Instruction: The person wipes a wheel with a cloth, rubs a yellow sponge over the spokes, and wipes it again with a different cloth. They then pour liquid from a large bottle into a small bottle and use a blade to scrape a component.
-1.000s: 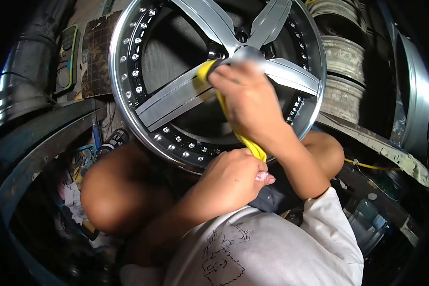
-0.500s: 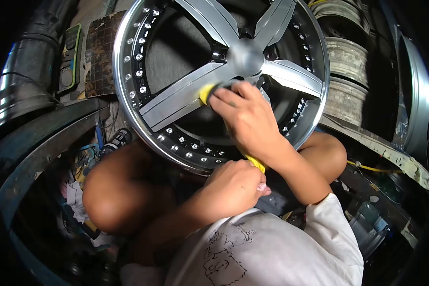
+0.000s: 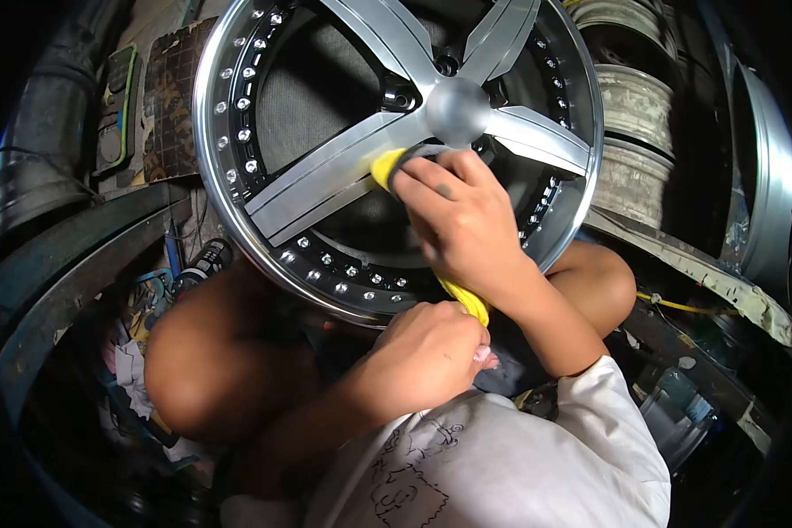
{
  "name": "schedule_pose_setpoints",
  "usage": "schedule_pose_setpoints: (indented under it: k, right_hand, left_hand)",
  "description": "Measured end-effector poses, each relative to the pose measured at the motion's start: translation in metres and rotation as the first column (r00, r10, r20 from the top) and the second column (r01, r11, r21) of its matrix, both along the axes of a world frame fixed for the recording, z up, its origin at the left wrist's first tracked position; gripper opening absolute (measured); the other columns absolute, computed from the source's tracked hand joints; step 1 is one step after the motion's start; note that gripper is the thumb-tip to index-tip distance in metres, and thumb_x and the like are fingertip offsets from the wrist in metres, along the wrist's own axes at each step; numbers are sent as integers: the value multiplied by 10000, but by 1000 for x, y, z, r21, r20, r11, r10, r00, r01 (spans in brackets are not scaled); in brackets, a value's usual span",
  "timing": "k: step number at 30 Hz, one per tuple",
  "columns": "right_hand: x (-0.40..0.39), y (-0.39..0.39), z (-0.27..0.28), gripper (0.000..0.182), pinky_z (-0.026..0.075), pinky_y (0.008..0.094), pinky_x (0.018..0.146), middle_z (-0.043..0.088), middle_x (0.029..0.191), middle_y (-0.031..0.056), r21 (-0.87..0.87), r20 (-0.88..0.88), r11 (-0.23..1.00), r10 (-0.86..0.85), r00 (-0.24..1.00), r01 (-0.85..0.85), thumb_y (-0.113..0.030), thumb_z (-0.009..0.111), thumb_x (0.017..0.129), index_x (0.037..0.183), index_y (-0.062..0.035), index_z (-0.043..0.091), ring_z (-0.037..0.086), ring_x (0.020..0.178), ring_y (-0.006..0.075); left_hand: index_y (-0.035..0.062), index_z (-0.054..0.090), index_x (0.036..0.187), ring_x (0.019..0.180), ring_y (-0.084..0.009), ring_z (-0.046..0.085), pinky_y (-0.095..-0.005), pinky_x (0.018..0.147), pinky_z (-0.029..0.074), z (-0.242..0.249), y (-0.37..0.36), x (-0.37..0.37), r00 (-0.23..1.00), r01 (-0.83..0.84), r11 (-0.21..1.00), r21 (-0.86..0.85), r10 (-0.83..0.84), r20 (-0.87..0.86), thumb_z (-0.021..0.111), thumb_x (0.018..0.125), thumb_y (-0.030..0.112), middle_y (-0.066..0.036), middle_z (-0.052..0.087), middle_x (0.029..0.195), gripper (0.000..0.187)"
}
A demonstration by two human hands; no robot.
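Observation:
A wheel rim (image 3: 321,172) with silver spokes, a polished lip and a ring of shiny bolts stands tilted in front of me, by my knees. My right hand (image 3: 462,216) is closed around a yellow and grey cloth (image 3: 385,167), pressed against the lower left spoke just below the hub. From under that hand a yellow length of the cloth runs down to my left hand (image 3: 436,348). My left hand is closed on this end near my lap, below the rim's lower edge. The fingers' inner side is mostly hidden.
At the right stand stacked worn rims (image 3: 634,106) and a large silver curved panel (image 3: 770,176). A dark cylinder (image 3: 40,132) and a green-edged phone-like object (image 3: 119,106) are at the left. A spray can (image 3: 209,260) lies near my left knee; a clear plastic container (image 3: 678,414) is lower right.
The rim and surroundings sit slightly further left in view. My right hand with the cloth has shifted slightly along the spoke toward the hub. My left hand keeps its hold.

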State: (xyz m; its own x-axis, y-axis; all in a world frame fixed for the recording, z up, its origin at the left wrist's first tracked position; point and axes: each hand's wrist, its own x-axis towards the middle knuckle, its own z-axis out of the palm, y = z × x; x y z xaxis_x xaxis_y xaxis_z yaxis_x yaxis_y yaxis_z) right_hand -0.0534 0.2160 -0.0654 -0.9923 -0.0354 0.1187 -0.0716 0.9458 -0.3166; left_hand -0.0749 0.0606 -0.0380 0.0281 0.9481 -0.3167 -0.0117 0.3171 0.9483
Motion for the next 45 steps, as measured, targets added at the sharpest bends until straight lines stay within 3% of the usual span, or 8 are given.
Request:
schedule_pose_setpoints:
  k: [4,10,13,17,21,29,43,45]
  right_hand:
    - [-18,-11,-21,350,474,329,822,684,1152,36,122,-62,988,102,993,-94,-151,621,820,1141,-59,723,578,963,212]
    - [-15,-14,-11,370,465,328,811,679,1148,24,130,-32,984,125,992,-120,-164,626,813,1155,-55,718,585,972,199]
    - [-13,-18,-19,369,463,326,807,680,1163,18,141,-14,984,113,994,-110,-163,624,815,1156,-56,717,585,972,193]
    - [-5,-20,-16,358,460,328,807,681,1163,16,150,-16,982,120,993,-117,-159,623,818,1152,-64,710,582,965,190]
    - [-19,-29,-19,357,451,323,801,673,1158,15,163,-38,980,125,991,-117,-168,621,817,1148,-62,706,582,963,184]
    - [-16,-43,-21,363,442,328,793,657,1147,19,244,-34,966,95,995,-84,-166,625,821,1160,-63,706,581,958,193]
    - [-20,-56,-15,368,459,334,826,666,1158,12,199,4,978,60,998,-60,-151,618,828,1171,-73,725,605,1023,200]
    - [-11,-57,-18,361,458,334,830,667,1159,11,214,9,975,56,998,-57,-149,615,832,1169,-70,719,602,1031,203]
  left_hand:
    - [10,751,833,780,-437,686,-523,716,528,-4,-1,3,986,-111,994,-26,106,-130,733,939,238,-235,690,794,252]
    - [23,761,847,786,-434,689,-526,726,532,-1,-7,2,997,1,999,-44,-5,-82,715,945,234,-228,693,792,237]
    - [34,769,856,795,-430,690,-528,735,532,-2,-6,0,994,-95,993,-65,91,-66,697,957,235,-224,698,808,236]
    - [38,770,863,820,-424,695,-522,751,532,-7,-12,7,999,44,997,-56,-46,-25,681,968,238,-218,710,843,243]
    - [34,755,841,833,-421,697,-523,760,533,2,-12,-5,993,-49,991,-121,36,-111,658,979,217,-209,705,831,249]
    - [9,743,834,844,-417,710,-514,793,548,-1,-21,-8,993,35,992,-118,-48,-109,665,974,219,-208,726,876,264]
    - [42,765,840,814,-435,697,-525,753,542,-13,-43,-4,987,-1,999,-33,-4,-158,717,943,286,-214,716,819,269]
    - [39,764,849,811,-434,696,-519,750,544,-15,-46,-9,997,-2,1000,20,4,-79,721,943,289,-212,715,820,271]
